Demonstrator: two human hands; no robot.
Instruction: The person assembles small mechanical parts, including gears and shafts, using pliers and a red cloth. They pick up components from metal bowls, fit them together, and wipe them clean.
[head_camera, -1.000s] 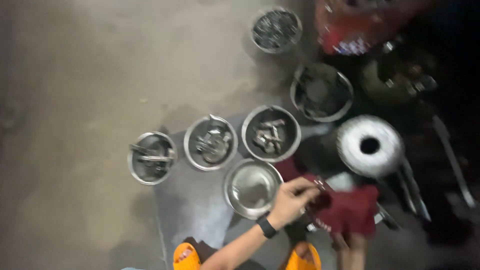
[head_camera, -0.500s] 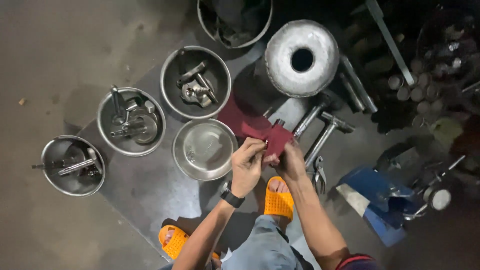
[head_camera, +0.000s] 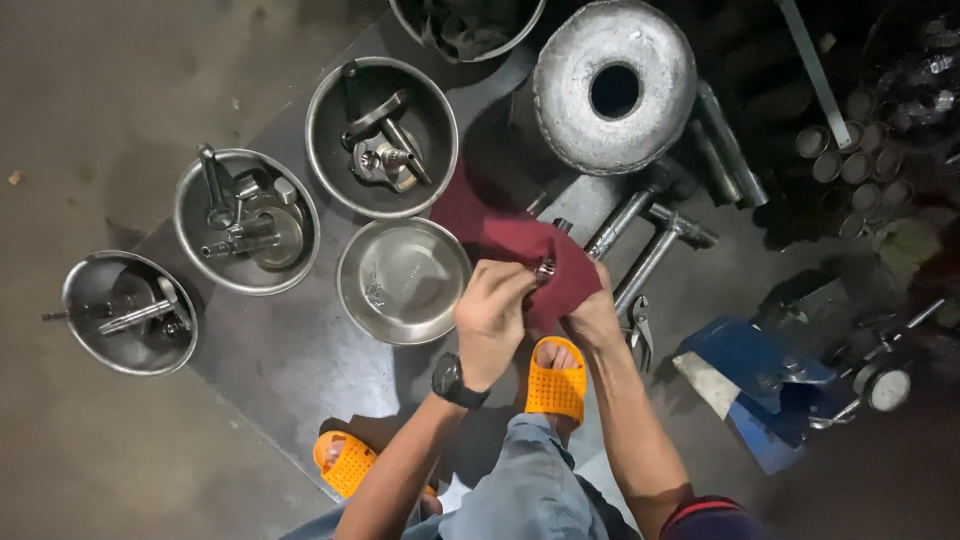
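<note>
L hand (head_camera: 492, 312): clenched on a small metal part (head_camera: 545, 268), pressing it into the dark red rag (head_camera: 520, 250); black wristwatch (head_camera: 452, 381) on the wrist.
R hand (head_camera: 593, 315): gripping the rag's near right edge from below, fingers mostly hidden by cloth.
Rag: spread over the floor mat (head_camera: 270, 350), just right of the empty steel bowl (head_camera: 403, 281), touching its rim.
Bowls w/ parts: one far of the empty bowl (head_camera: 381, 135), one left of it (head_camera: 247, 220), one further left (head_camera: 129, 312), each holding metal shafts & fittings.
Round metal housing (head_camera: 613, 85): far right, centre hole, upright on the floor.
Steel rods (head_camera: 650, 235): right of the rag, lying side by side.
Blue box-shaped thing (head_camera: 755, 385): near right, pale patch at its left end; no label readable.
Orange sandals (head_camera: 557, 380): near the hands, one foot just below the rag.
</note>
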